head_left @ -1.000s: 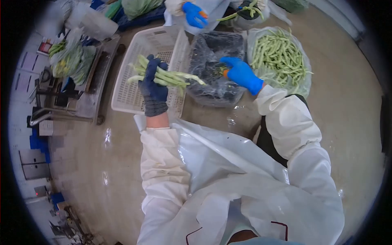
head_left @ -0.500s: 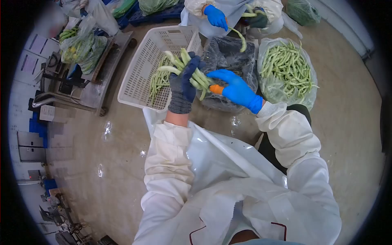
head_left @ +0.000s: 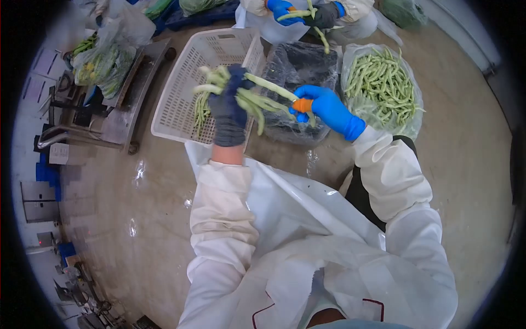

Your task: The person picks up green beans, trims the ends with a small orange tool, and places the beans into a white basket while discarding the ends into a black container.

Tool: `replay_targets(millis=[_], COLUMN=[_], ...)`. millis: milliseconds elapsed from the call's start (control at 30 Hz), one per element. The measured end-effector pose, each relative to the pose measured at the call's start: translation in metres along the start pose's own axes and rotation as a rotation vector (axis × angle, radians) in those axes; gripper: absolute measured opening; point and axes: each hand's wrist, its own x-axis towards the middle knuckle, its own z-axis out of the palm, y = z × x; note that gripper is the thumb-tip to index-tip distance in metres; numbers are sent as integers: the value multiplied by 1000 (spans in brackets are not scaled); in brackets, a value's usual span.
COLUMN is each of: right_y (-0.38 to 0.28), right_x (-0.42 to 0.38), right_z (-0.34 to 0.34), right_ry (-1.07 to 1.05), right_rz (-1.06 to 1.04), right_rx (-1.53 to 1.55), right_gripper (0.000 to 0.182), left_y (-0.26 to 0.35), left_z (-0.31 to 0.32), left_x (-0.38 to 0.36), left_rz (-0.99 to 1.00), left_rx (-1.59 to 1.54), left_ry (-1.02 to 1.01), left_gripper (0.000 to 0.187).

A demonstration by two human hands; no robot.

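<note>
My left hand [head_left: 229,107], in a dark glove, is closed around a bundle of long green beans [head_left: 273,86] that fan out at both ends. In my right hand [head_left: 334,114], gloved in blue, is an orange-handled tool [head_left: 303,105]. The tool meets the right end of one long bean; its working end cannot be made out. Below my left hand stands a white slatted crate [head_left: 171,90] with some beans [head_left: 201,112] inside. Under the bean tips and my right hand sits a container lined with dark plastic [head_left: 296,130].
A clear bag [head_left: 366,122] full of green beans [head_left: 382,88] stands at right. Across from me, another person's gloved hands [head_left: 323,15] hold beans. At left is a metal cart [head_left: 123,118] carrying bagged vegetables [head_left: 107,68]. The floor [head_left: 148,219] looks wet.
My left hand has shifted slightly left with the bundle. My right hand has moved the tool outward to a single bean's end. The other person's hands have come together.
</note>
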Motion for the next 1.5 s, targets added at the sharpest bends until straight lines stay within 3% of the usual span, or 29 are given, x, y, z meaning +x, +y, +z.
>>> replay_targets(millis=[67,100,200,233,333,367,467,500,633,733,933,1000,1133,1200,1333,1500], right_y=[-5,-4,2,0,13,17,-11,-8,-7,-4,-10,-4,-10,-13,-18,-14], right_x=[-3,-3,2,-2,-2,0,-6,-4,-4,-3,-3,3,5,2,-2,-3], right_z=[-3,-6,-16,-11,-9,-11,-27,-41,-54,-43,-33,-35,-35,-32,-32,-32], right_ry=[82,118,143,128,94,85,180,202,259,221,254,294,270,251,217,250], right_rz=[16,21,-51,-111,-266,-318,-99,-131,-175,-237,-174,-190,-215,-207,-187,-248], right_rx=[-44,-45,-317,-395,-526,-553,-478,-485,-560,-533,-671,-757,-360,-2,-249,-619], right_gripper=[18,18,20,21,26,28,29,28,28,27,24,22,24,25,26,26], left_y=[17,23,13,7,-27,-29,-9,-14,-5,-8,-12,-17,-28,-31,-27,-18], left_z=[1,9,14,25,18,13,12,-7,-12,-7,9,7,1,1,7,14], left_x=[-1,-7,-20,-34,-37,-32,-22,-12,-13,-16,-23,-21,-17,-18,-21,-27], left_rz=[59,116,244,262,291,244,338,210,239,190,405,301,124,244,371,380], left_rx=[148,329,1163,1123,1388,1442,1384,1316,1375,1350,1471,1354,1293,1337,1375,1457], left_ry=[106,67,-289,-437,-590,-514,-258,-199,-138,-140,-279,-252,-239,-272,-225,-240], left_gripper=[27,25,28,35,34,31,28,27,24,24,26,27,28,29,30,30])
